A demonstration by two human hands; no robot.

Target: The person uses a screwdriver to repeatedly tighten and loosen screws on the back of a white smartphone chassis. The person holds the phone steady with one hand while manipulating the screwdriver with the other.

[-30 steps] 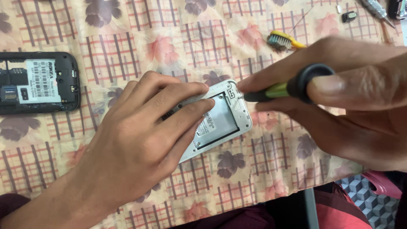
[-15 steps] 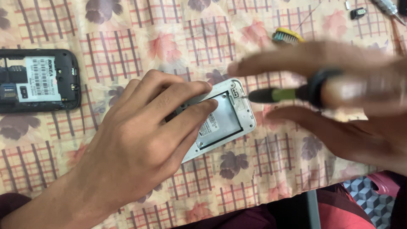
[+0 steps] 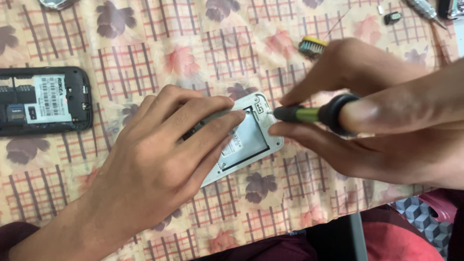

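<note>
A white opened phone [image 3: 249, 140] lies face down on the floral cloth, its battery bay showing. My left hand [image 3: 159, 159] lies flat over its left half and presses it down, fingertips reaching the bay. My right hand [image 3: 382, 121] grips a screwdriver [image 3: 314, 114] with a black and yellow-green handle. Its tip rests at the phone's upper right corner.
A black opened phone [image 3: 43, 100] lies at the left edge. A small brush [image 3: 311, 46] sits behind my right hand. Small black parts [image 3: 392, 18] and a metal tool [image 3: 425, 10] lie at the far right. The cloth-covered table [image 3: 145, 53] ends near me.
My right hand and the screwdriver have shifted slightly left, the tip closing onto the phone's corner. My left hand stays on the phone.
</note>
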